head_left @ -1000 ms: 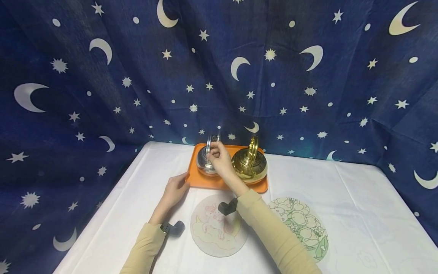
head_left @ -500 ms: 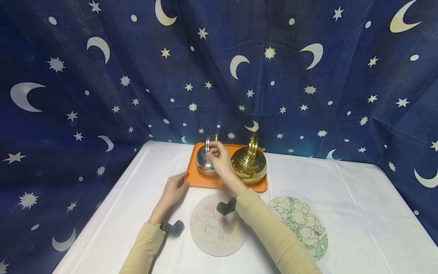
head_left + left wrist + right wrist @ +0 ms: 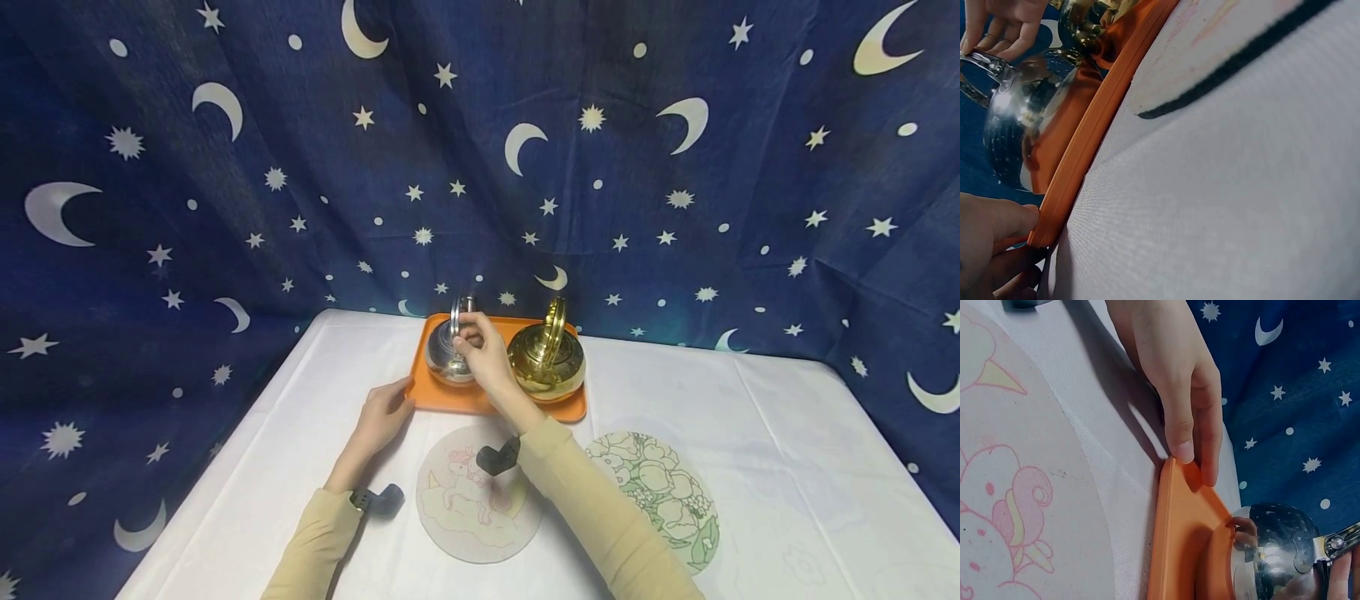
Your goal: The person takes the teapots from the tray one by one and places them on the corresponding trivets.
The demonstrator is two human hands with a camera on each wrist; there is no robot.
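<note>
An orange tray (image 3: pixel 450 401) lies at the back of the table, bearing a silver teapot (image 3: pixel 442 354) on its left and a gold teapot (image 3: pixel 558 373) on its right. My right hand (image 3: pixel 482 346) grips the upright handle (image 3: pixel 455 315) of the silver teapot and hides part of its body. At the tray's front left corner, my left hand (image 3: pixel 381 417) pinches the rim; the left wrist view shows the thumb (image 3: pixel 1016 219) on the corner with the other fingers below it. The silver teapot's shiny body (image 3: pixel 1272 550) is beside that corner in the right wrist view.
In front of the tray lies a round mat (image 3: pixel 468 537) with a pink unicorn drawing. Another round mat (image 3: pixel 675 500) with green flowers is to its right, partly under my right sleeve (image 3: pixel 600 508). A dark blue star-patterned curtain (image 3: pixel 480 225) hangs right behind the table.
The silver teapot has shifted slightly left on the tray, its spout now farther left, with my right hand still on its handle. My left hand and the gold teapot have stayed put.
</note>
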